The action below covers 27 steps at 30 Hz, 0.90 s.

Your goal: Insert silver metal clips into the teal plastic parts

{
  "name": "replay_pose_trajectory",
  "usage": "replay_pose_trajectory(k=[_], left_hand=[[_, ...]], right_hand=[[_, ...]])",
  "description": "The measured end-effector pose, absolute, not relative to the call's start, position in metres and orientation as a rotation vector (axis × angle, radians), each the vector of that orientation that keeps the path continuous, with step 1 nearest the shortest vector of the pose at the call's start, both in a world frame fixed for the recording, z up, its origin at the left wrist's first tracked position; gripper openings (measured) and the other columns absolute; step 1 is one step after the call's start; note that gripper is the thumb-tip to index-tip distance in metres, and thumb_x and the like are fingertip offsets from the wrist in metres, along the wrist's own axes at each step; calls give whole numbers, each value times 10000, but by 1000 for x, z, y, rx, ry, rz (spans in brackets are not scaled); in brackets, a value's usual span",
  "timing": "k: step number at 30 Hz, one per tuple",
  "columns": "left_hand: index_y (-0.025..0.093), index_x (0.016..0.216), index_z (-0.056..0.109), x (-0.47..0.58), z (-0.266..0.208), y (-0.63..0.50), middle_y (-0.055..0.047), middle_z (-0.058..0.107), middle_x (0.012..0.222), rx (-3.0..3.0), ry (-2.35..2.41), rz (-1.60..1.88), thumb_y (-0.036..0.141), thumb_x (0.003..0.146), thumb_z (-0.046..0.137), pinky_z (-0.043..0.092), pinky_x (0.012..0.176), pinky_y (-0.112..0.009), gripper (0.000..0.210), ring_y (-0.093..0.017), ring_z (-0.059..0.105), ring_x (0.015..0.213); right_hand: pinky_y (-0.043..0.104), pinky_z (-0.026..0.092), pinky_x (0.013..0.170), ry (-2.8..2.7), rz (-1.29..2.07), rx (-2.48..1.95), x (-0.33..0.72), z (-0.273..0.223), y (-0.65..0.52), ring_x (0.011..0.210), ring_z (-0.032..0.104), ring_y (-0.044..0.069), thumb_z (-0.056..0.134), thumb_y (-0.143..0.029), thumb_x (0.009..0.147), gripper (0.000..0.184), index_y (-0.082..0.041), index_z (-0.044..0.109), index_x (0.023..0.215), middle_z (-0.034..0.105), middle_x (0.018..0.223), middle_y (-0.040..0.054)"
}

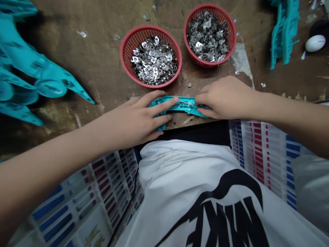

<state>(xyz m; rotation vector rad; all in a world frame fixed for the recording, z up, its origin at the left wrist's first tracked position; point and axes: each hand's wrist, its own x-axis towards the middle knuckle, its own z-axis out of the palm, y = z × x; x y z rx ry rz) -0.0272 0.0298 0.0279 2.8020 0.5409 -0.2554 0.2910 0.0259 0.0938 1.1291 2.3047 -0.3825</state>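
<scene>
A teal plastic casing part [189,109] lies hollow side up at the table's near edge. My left hand [140,118] holds its left end, fingers spread across it, the index fingertip pressing inside. At the other end, my right hand [223,99] is closed, with thumb and fingers pinched at a thin metal rod [187,102] that lies along the hollow. The rod's right end is hidden by my fingers, so its kind does not show. Just beyond the casing stand a red basket [123,56] of small shiny metal clips and a second red basket [187,32] of similar metal pieces.
Teal plastic parts [48,70] are piled on the left, and more teal pieces [285,34] lie at the far right beside a white oval object [315,43]. Loose metal clips [189,84] dot the wooden table [102,44]. Plastic crates [84,195] stand below the edge.
</scene>
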Motion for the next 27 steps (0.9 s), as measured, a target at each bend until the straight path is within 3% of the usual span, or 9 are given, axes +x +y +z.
replay_pose_trajectory(k=[3, 7, 14, 19, 23, 27], left_hand=[[262, 1542, 869, -24, 30, 32, -56, 511, 2066, 2794, 527, -200, 229, 1177, 734, 502, 1542, -752, 391, -489, 425, 1944], [248, 1445, 940, -16, 33, 37, -126, 552, 2032, 2777, 436, -220, 191, 1110, 809, 487, 1571, -706, 364, -466, 451, 1945], [229, 1358, 976, -8, 32, 40, -152, 570, 2020, 2695, 478, -256, 162, 1102, 822, 432, 1601, -679, 306, -456, 469, 1937], [258, 1332, 973, -4, 31, 37, -111, 594, 2009, 2669, 488, -247, 158, 1099, 775, 416, 1604, -708, 322, -438, 453, 1947], [274, 1356, 956, -1, 31, 36, -115, 669, 1946, 2740, 495, -254, 162, 1136, 714, 425, 1598, -708, 345, -411, 453, 1950], [273, 1398, 953, -2, 30, 42, -108, 634, 1980, 2737, 461, -270, 191, 1068, 843, 432, 1592, -711, 358, -425, 461, 1944]], right_hand=[[412, 215, 725, 2310, -350, 1110, 290, 98, 26, 996, 790, 314, 639, -319, 1261, 336, -211, 918, 1415, 930, 1266, 192], [416, 220, 718, 2298, -361, 1069, 289, 99, 27, 1042, 799, 334, 564, -321, 1300, 408, -198, 898, 1500, 923, 1343, 203], [433, 209, 742, 2271, -264, 903, 282, 101, 22, 1066, 790, 343, 507, -87, 1217, 449, -130, 903, 1424, 917, 1232, 202], [416, 274, 775, 2452, -204, 821, 287, 94, 17, 998, 778, 308, 502, -81, 1191, 429, -105, 907, 1328, 897, 1090, 189], [415, 300, 796, 2430, -234, 888, 291, 92, 18, 992, 776, 304, 518, -113, 1206, 424, -107, 917, 1349, 897, 1103, 190], [413, 315, 800, 2454, -207, 914, 298, 91, 24, 1063, 782, 333, 481, -148, 1202, 482, -143, 926, 1387, 893, 1087, 178]])
